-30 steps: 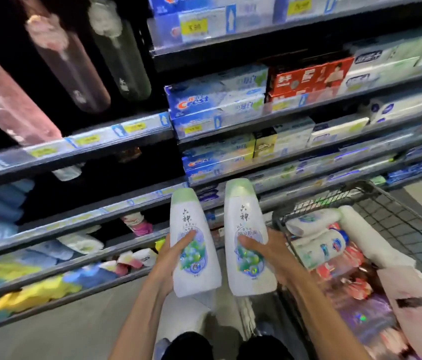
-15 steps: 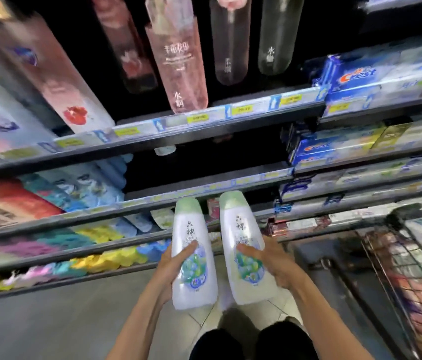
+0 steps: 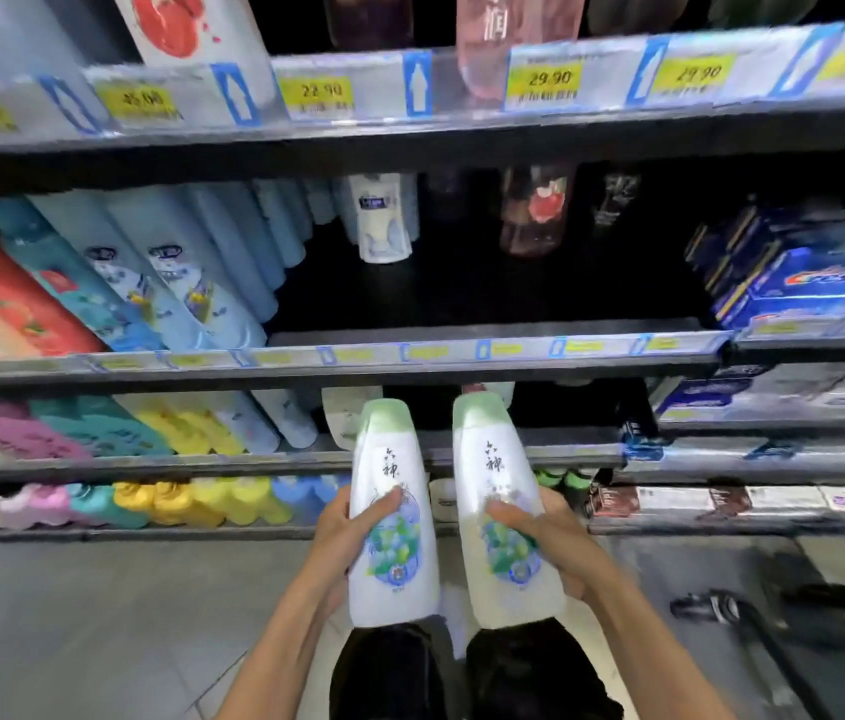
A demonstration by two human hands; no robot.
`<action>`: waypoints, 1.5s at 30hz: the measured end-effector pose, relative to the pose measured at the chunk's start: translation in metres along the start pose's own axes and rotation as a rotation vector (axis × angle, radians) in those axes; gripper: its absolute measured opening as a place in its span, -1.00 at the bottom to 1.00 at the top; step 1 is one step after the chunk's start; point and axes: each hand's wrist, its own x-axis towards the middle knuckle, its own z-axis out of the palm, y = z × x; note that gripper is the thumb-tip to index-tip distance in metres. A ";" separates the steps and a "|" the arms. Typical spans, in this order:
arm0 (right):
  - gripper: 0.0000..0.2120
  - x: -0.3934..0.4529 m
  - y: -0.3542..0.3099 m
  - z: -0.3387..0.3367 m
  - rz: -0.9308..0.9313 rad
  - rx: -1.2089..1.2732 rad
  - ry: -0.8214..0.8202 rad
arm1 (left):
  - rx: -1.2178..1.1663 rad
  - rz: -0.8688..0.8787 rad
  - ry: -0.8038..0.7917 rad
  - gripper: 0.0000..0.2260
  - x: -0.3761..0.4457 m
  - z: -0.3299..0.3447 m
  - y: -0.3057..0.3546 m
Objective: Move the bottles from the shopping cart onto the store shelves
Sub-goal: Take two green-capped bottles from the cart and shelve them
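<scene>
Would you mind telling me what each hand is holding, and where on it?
Each hand grips one white bottle around its lower body: left hand the left bottle, right hand the right bottle.

Both forearms bare to the frame edge; no sleeves visible. Left hand and right hand: no gloves, no rings, no watch or wristband seen. Lower body: black garment over both legs, dark, plain, no markings legible. Footwear hidden.
</scene>
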 end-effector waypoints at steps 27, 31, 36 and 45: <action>-0.63 0.145 0.135 -0.051 -0.476 -0.014 0.039 | -0.013 0.560 0.056 -0.88 0.235 0.041 -0.049; -0.61 0.144 0.133 -0.057 -0.471 0.000 0.027 | 0.115 0.644 0.239 -0.89 0.264 0.048 -0.030; -0.58 0.148 0.134 -0.060 -0.452 0.012 0.017 | 0.040 0.857 0.148 -0.64 0.294 0.054 -0.030; -0.75 0.152 0.133 -0.061 -0.435 0.068 -0.005 | 0.226 0.820 0.065 -0.56 0.336 0.049 -0.035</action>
